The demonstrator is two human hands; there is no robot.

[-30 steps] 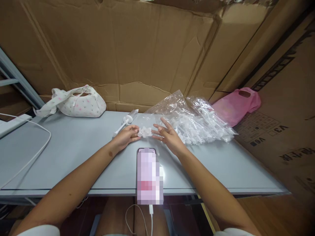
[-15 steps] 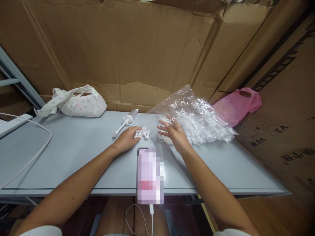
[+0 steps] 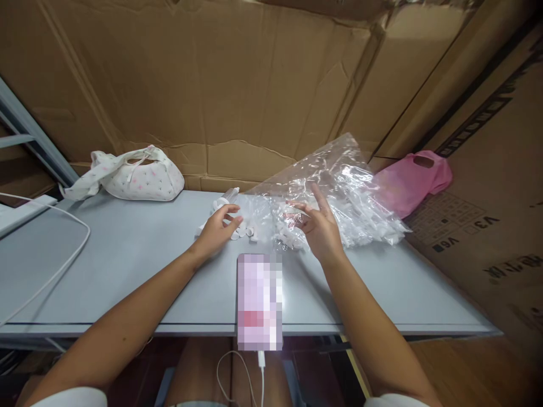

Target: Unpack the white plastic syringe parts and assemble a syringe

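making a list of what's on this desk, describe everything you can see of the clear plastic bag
The clear plastic bag looks thin, glossy and crinkled, with bright glints. It holds a heap of small white pieces, too blurred to make out singly. It lies slumped on the desk, its upper part peaking in front of the cardboard, beside the pink bag. The fingers of the right hand are at its near left part; whether inside it or over it, I can't tell.
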